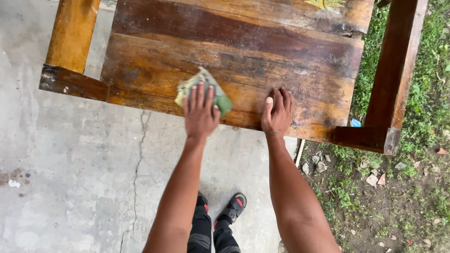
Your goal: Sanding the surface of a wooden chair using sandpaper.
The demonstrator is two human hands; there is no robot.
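- Left hand (200,114) lies flat, fingers spread, pressing a green pad (205,90) on the worn wooden surface (243,51) near its front edge.
- Right hand (277,112) rests open, empty, just beside.
- Below: cracked concrete (84,178); grass (422,93) at right.

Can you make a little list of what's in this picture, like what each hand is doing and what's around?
left hand: flat on a green pad, pressing it to the wood
right hand: flat on the bare wood, holding nothing
bench: worn brown planks with dark stains
ground: cracked concrete on one side, grass and stones on the other
shoes: black with red
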